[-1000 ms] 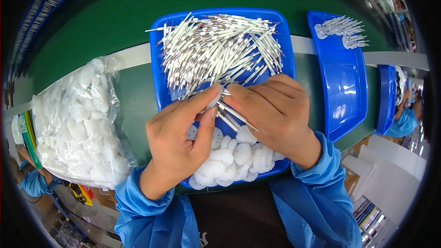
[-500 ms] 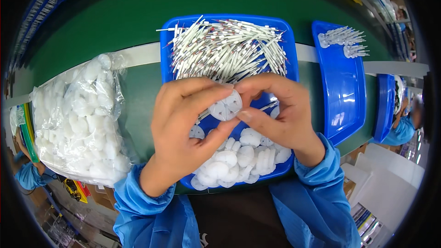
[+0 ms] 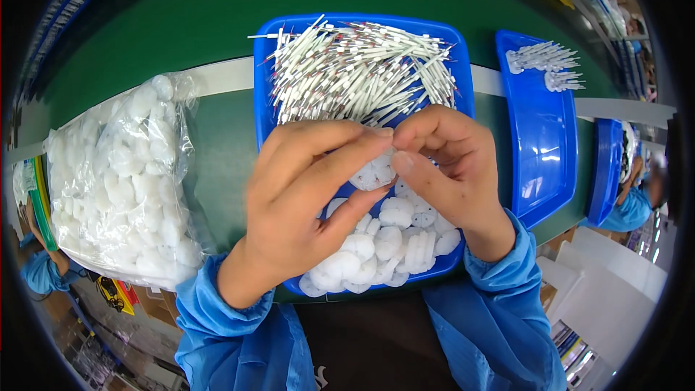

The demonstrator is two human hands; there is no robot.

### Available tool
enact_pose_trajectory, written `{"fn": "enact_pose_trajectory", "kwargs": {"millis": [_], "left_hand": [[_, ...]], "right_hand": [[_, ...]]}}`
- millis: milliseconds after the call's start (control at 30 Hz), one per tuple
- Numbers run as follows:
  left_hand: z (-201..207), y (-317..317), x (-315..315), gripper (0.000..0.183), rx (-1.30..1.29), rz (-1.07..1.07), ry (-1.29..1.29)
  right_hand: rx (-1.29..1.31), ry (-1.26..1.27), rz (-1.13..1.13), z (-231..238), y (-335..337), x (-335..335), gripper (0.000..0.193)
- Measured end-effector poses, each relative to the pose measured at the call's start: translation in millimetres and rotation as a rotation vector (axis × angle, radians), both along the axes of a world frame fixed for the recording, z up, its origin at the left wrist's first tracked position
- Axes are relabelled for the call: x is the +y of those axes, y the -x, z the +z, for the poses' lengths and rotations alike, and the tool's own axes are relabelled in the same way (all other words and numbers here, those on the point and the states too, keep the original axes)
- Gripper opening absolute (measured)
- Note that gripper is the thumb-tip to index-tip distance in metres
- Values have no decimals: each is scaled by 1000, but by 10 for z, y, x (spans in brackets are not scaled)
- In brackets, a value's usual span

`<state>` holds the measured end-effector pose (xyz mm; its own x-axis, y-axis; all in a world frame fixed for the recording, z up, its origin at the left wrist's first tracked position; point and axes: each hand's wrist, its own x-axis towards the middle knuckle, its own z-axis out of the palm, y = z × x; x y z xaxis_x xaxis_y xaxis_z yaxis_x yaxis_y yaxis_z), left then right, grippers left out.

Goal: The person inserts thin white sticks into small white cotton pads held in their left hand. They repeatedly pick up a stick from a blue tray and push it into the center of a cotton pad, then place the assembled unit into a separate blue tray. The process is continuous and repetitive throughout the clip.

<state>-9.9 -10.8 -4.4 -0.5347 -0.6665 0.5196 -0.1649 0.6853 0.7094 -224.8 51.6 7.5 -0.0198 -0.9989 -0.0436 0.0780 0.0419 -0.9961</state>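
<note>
A blue tray (image 3: 265,101) lies in front of me on the green table. Its far half holds a heap of thin white rods (image 3: 358,69); its near half holds white round discs (image 3: 387,246). My left hand (image 3: 304,206) and my right hand (image 3: 445,166) meet above the tray's middle. Together they pinch one white ribbed disc (image 3: 374,174) between thumbs and fingertips. Any rod between the fingers is hidden. Both forearms wear blue sleeves.
A clear plastic bag full of white discs (image 3: 127,181) lies at the left. A second blue tray (image 3: 539,152) with a few white rods (image 3: 543,58) sits to the right, a third blue tray (image 3: 604,174) beyond it. Another person's blue sleeve (image 3: 626,206) shows at far right.
My hands lifted from the rod heap toward me, brought up a white disc and now hold it closer between both sets of fingertips.
</note>
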Motion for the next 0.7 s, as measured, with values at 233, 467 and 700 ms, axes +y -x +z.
{"fn": "enact_pose_trajectory", "kwargs": {"millis": [233,467,700], "left_hand": [[-13,-7,-22,58,-36,-1,97],[-77,32,7,67,-74,25,151],[-96,-21,61,70,-319,36,-93]], "right_hand": [[29,32,74,-56,50,61,27],[323,144,76,-99,138,106,21],[1125,423,187,-126,237,10,24]]}}
